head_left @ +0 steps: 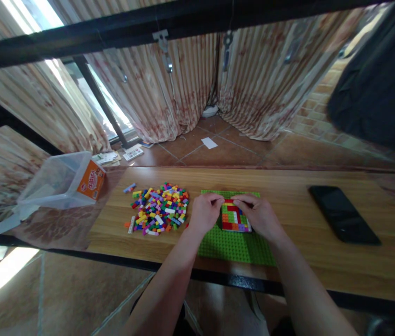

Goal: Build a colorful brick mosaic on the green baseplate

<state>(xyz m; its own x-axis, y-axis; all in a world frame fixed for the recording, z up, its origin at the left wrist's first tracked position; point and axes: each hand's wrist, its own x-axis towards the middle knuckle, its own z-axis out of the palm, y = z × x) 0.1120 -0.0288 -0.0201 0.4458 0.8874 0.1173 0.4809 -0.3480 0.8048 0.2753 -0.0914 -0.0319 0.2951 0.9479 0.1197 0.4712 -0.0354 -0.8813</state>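
Observation:
A green studded baseplate [232, 249] lies on the wooden table in front of me. On it sits a block of coloured toy bricks [230, 217], with red, yellow, green, white and purple pieces showing. My left hand [205, 210] is at the block's upper left corner, thumb and fingertips pinched together. Across from it my right hand [257, 214] bends over the upper right part, its fingertips at the bricks' top edge. Whatever small piece either hand may pinch is hidden by the fingers.
Left of the baseplate spreads a pile of loose toy bricks [162, 210]. A black phone [343, 214] lies on the table [292, 186] at the right. Beyond the table's left end stands a clear plastic bin [57, 179] with an orange label. A dark bar [190, 21] crosses above.

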